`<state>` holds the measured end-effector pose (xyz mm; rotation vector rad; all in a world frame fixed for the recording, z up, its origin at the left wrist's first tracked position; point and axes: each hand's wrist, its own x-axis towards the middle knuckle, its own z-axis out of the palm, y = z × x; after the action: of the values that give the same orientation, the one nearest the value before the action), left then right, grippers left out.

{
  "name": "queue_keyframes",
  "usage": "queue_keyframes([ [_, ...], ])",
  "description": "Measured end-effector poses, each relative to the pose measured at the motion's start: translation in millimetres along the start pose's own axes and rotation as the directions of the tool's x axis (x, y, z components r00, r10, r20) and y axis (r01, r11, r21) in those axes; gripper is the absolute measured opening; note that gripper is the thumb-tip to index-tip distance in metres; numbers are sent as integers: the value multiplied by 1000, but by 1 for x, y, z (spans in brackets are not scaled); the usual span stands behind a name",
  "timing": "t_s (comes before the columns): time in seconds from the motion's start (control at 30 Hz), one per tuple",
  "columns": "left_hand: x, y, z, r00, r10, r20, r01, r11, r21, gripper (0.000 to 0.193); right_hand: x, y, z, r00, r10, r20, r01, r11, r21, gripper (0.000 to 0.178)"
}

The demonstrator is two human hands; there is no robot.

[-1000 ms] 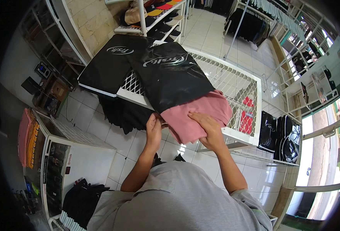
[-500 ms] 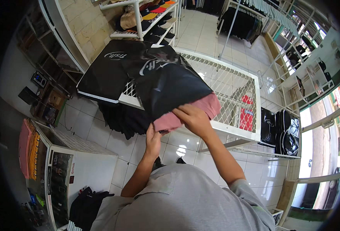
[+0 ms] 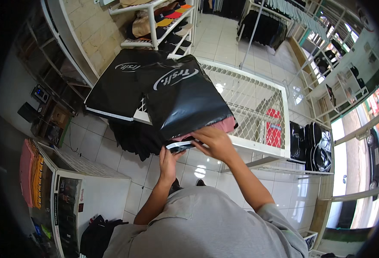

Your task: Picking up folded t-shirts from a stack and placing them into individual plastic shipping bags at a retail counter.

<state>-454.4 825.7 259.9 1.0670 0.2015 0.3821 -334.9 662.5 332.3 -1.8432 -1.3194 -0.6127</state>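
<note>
A glossy black plastic bag (image 3: 189,103) lies across the near side of a white mesh-topped table, its mouth toward me. A folded pink garment (image 3: 226,124) shows along that mouth, mostly inside the bag. My left hand (image 3: 168,165) is closed on the lower left corner of the mouth, by a flap with a white strip (image 3: 180,145). At the mouth's right part, my right hand (image 3: 216,144) is closed round the pink cloth, thumb beside the flap's end; its fingertips are partly hidden. Another black plastic bag (image 3: 116,86) lies flat to the left, partly under the first.
The white mesh table (image 3: 258,92) stretches to the right. Black clothes (image 3: 133,137) hang below its left end. A rack of caps (image 3: 163,26) stands behind. To the left is a white cabinet (image 3: 103,189) with folded shirts (image 3: 32,172). Packed black bags (image 3: 314,146) sit at right.
Less of the pink garment shows outside the bag. The white-stripped flap has come into view at the mouth, between my hands. My left hand has shifted slightly down.
</note>
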Motion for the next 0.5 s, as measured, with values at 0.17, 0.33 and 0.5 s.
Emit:
queue_keyframes([
  [0.17, -6, 12, -15, 988, -77, -137, 54, 985, -165, 46, -12, 21, -51, 911, 300, -282, -384, 866, -319, 25],
  [0.33, 14, 40, 1, 980, 1, -198, 21, 994, 110, 45, -8, 38, -35, 716, 685, -136, -698, 695, -173, 27],
  [0.5, 22, 41, -9, 974, 28, -225, -11, 997, 74, 39, -27, 2, -54, 508, 856, -96, -861, 509, -9, 25],
])
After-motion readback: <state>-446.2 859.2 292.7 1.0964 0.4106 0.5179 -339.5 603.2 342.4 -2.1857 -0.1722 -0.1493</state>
